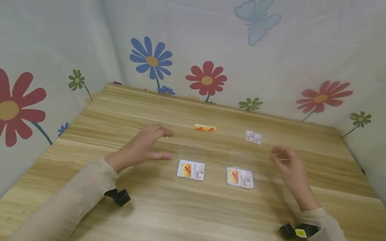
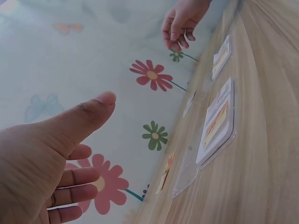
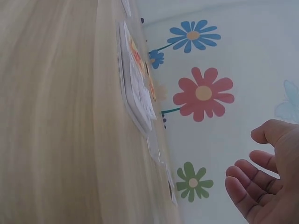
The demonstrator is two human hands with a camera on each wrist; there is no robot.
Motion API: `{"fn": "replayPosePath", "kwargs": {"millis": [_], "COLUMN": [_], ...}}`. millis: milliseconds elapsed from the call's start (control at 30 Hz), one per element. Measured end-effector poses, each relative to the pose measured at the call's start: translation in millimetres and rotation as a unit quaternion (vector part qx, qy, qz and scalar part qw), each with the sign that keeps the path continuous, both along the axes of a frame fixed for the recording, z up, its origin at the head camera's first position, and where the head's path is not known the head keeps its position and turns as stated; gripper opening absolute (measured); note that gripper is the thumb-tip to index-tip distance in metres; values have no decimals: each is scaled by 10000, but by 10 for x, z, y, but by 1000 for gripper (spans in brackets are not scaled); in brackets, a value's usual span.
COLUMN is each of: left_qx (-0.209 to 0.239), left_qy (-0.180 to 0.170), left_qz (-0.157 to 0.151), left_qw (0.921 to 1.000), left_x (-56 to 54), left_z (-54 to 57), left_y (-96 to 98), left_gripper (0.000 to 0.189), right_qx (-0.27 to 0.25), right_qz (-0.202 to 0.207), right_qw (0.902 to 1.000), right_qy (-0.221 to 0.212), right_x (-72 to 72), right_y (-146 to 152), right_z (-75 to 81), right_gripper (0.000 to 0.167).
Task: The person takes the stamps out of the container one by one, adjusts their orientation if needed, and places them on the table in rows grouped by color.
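- Saw, furthest left, a pale curtain printed with a large red flower, hanging beside and behind the wood-grained table.
- Next along, noted a light sleeve reaching in over the table, with a small black camera at the wrist.
- Found the left hand well spread, thumb parted widely from the fingers, gripping nothing, pointing inward just beside the nearer of two small cases.
- Found that left case lying flat on the table, with a clear flap turned back from the far edge.
- Inside, side by side, made out a yellow-and-red stamp-like piece on the left and a pale one on the right.
- Beyond, spotted a joined-looking pair of yellow-and-red pieces, loose on the table.
- Further right, saw the right case, also flat, with a clear flap turned back and holding a similar yellow-and-red piece left of a pale one.
- Behind this, noticed two pale pieces edge to edge on the table.
- Found the right hand to the right of that case and apart from it, fingers loosely bent, thumb clear of the palm, gripping nothing.
- Last, noted a second black camera beside a yellow label, below a matching light sleeve.
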State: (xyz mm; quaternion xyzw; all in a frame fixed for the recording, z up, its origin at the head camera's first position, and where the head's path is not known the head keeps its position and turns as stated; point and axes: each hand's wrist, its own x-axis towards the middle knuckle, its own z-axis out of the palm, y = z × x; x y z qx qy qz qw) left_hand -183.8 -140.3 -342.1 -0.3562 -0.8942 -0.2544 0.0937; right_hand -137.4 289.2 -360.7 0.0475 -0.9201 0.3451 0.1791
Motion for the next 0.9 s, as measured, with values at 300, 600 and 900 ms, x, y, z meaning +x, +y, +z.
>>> {"fn": "replayPosePath", "kwargs": {"millis": [300, 600, 900], "left_qx": [83, -4, 41], "left_qy": [81, -192, -254], "left_qz": [-287, -233, -383], "left_qw": [9995, 9995, 9989], "left_x": [73, 130, 151], "left_z": [-11, -44, -106], "left_y": [54, 91, 120], "left_gripper": [59, 59, 57], "right_qx": [-177, -226, -269], "right_qz": [200, 444, 712], "right_qw": [9996, 9987, 9968], "right_qy": [89, -45, -239], "right_x": [9, -3, 20], "right_y": [-135, -288, -468], "right_z": [11, 29, 59], "right_gripper": [24, 24, 23]}}
